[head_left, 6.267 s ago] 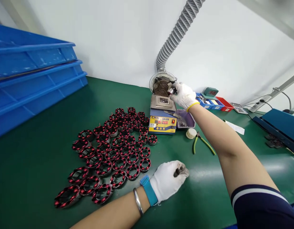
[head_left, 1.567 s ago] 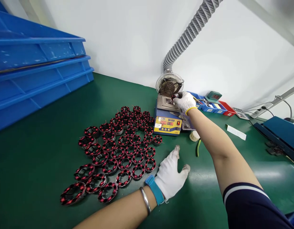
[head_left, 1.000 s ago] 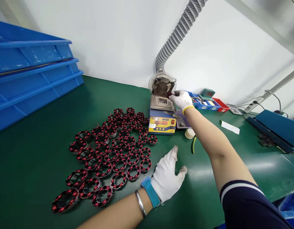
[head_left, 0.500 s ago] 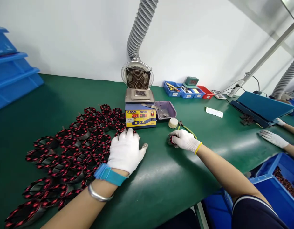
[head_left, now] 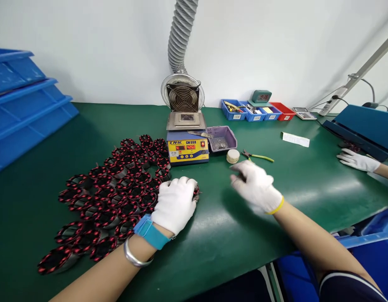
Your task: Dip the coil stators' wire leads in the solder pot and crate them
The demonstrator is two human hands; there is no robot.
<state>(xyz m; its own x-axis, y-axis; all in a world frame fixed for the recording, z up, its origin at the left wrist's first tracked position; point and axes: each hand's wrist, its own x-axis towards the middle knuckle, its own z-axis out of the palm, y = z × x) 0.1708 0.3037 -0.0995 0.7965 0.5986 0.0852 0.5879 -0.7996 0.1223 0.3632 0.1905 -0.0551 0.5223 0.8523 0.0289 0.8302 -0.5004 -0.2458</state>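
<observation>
Several black rings wound with red wire (head_left: 118, 188) lie packed together on the green mat (head_left: 219, 235). My left hand (head_left: 176, 203), in a white glove with a blue wrist strap, rests at the right edge of that pile. Its fingers curl down over one ring (head_left: 196, 193) that peeks out past the fingertips. My right hand (head_left: 256, 186), also gloved, hovers just above the mat to the right of the left hand. It is smeared by motion, so I cannot make out its fingers or anything in them.
Behind the pile stand a yellow-and-blue solder pot (head_left: 187, 149), a fan (head_left: 183, 96) with a grey hose, a purple tray (head_left: 223, 136), a white puck (head_left: 233, 156) and green-handled pliers (head_left: 258, 156). Blue crates (head_left: 24, 105) are stacked left. A co-worker's gloved hand (head_left: 357, 160) lies at right.
My right hand came back from the solder pot with a ring, brought it down to the mat, and now lifts away blurred. My left hand shifted onto the pile's edge and curled.
</observation>
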